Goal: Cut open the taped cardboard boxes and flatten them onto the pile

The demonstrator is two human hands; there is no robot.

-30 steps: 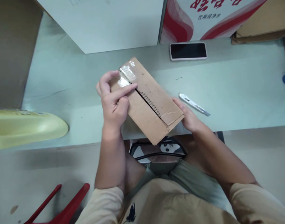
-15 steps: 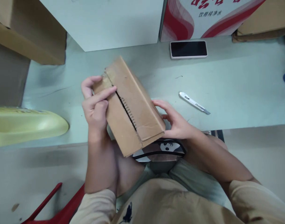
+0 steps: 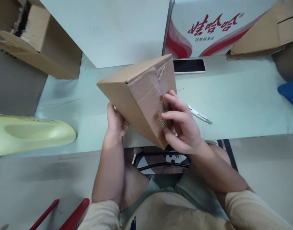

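A brown cardboard box (image 3: 134,99) is held tilted above the near edge of the table, one narrow side turned toward the right. My left hand (image 3: 116,121) grips it from below on its left, with part of the fingers hidden behind the box. On the right-hand side, which shows a seam and torn, darker patches, rest the bent fingers of my right hand (image 3: 181,123). Just beyond that hand lies a white utility knife (image 3: 200,115), its handle end partly covered. Behind the box's upper corner is a phone (image 3: 190,65), also partly hidden.
A yellow plastic bottle (image 3: 36,134) lies at the left. Along the back stand a white panel (image 3: 117,32), a red-and-white carton (image 3: 208,28) and cardboard boxes (image 3: 62,54). A blue object (image 3: 290,92) sits at the right edge. Red chair parts (image 3: 74,214) show below.
The box has been turned so that a different, narrow side faces right. My left hand has moved from the seam to underneath, and my right hand onto that side.
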